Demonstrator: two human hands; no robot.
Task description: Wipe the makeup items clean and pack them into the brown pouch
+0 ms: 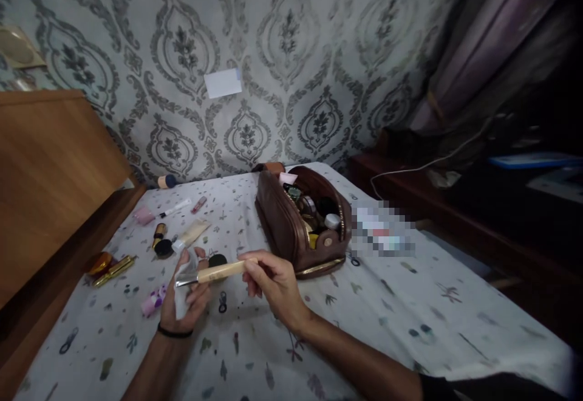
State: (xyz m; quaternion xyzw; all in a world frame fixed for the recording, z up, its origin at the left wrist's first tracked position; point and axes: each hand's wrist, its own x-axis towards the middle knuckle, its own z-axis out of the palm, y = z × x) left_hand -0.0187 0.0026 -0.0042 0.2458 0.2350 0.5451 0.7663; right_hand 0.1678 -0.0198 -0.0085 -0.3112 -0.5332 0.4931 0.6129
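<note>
My right hand pinches the end of a makeup brush's pale wooden handle. The brush lies level, its silver ferrule pointing left into my left hand. There, a white wipe or tissue is held in closed fingers around the brush's head, so the bristles are hidden. A dark band circles my left wrist. Just behind the brush sits a dark round item, partly covered. To the right of my hands stands a brown makeup bag, unzipped and full of cosmetics.
Left of my hands lie a cream tube, a black round compact, a purple-and-white bottle, gold items and a pink item. A wooden panel borders the left; a patterned wall is behind. A blurred packet lies right.
</note>
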